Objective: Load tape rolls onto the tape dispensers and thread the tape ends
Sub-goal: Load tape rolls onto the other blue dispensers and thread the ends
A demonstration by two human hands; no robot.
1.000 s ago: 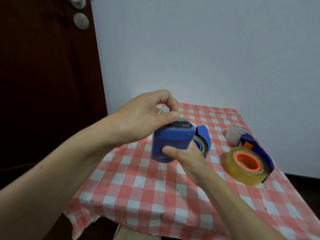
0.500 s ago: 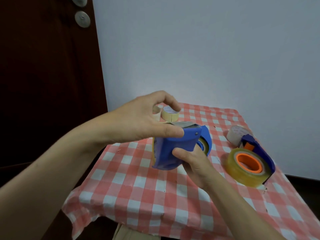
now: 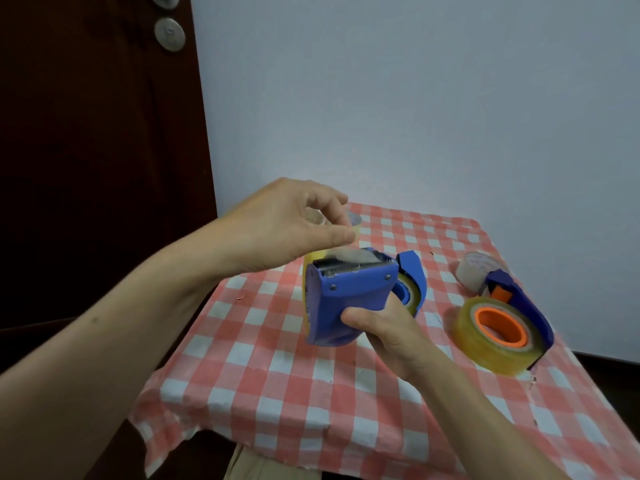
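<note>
Gripping the blue tape dispenser (image 3: 346, 299) from below, the right hand (image 3: 384, 330) holds it tilted above the checked tablecloth (image 3: 277, 375), fingers wrapped round its lower body. The clear tape end (image 3: 349, 257) lies across the serrated cutter (image 3: 341, 270) on top. The left hand (image 3: 284, 226) hovers just above, fingers loosely curled and thumb straight (whether the thumb touches the tape cannot be told). Behind lies a second blue dispenser (image 3: 414, 278); to the right, a third dispenser (image 3: 519, 306) carries a large clear roll (image 3: 485, 355).
</note>
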